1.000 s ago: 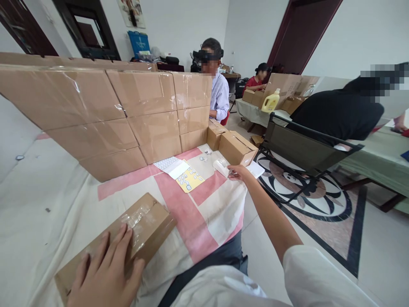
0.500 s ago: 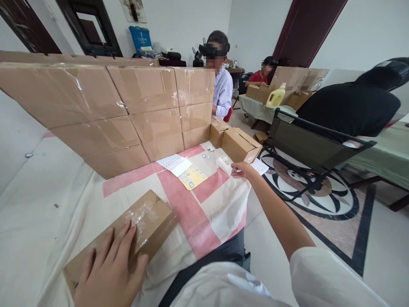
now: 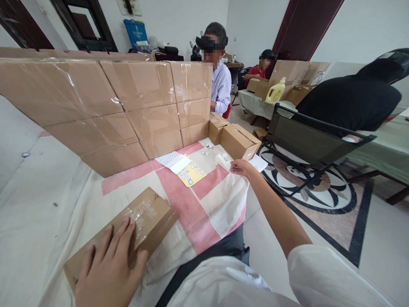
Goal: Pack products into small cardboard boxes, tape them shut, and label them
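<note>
My left hand point(image 3: 110, 264) lies with spread fingers on top of a taped cardboard box point(image 3: 148, 213) at the lower left. At the table's right edge, my right hand point(image 3: 240, 167) has its fingers closed at the near end of a white tape dispenser point(image 3: 223, 161). A yellow card point(image 3: 196, 178) with small outlined shapes sits mid-table, partly beneath a white sheet point(image 3: 172, 160) with rows of grey shapes. Several tiny pieces point(image 3: 208, 147) are scattered behind the dispenser.
A wall of stacked cardboard boxes point(image 3: 153, 123) closes off the table's far side. Two smaller boxes, one in front point(image 3: 239, 140), stand at the back right beside white paper point(image 3: 258, 163). Other people sit beyond, one near a folding chair point(image 3: 306, 149).
The view has shifted slightly. Both hands keep about the same places, one on the box and one at the dispenser.
</note>
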{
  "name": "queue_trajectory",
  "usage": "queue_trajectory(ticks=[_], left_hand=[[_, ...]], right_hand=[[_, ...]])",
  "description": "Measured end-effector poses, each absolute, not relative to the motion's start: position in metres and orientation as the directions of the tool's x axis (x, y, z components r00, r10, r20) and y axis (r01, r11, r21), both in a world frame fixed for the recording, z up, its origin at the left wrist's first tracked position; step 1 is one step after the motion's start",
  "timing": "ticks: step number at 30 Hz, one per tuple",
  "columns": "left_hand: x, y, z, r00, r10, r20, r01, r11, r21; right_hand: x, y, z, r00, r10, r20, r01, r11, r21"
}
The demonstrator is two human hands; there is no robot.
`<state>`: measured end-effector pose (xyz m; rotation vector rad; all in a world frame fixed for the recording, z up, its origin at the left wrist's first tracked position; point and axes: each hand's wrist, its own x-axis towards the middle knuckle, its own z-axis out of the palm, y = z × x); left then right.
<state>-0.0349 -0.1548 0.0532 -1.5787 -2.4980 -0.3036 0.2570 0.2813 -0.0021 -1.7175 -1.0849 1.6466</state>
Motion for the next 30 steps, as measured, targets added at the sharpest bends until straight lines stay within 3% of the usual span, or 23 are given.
queue_trajectory(ticks=[6,20,30], left_hand=[[-0.037,-0.156,0.05,-0.404,0.867,0.291,0.913,0.402,0.069],[-0.036,-0.157,0.049,-0.416,0.863,0.285,0.907,0.416,0.064],[-0.041,-0.157,0.044,-0.404,0.875,0.268,0.912,0.407,0.045]], right_hand=[[0.26,0.278,-0.01,-0.08,0.842,-0.533,0.164,-0.516,-0.841],[0.266,0.28,-0.01,-0.156,0.771,-0.617,0.142,-0.601,-0.787],[0.275,0.27,-0.024,-0.246,0.819,-0.518,0.002,-0.534,-0.846]])
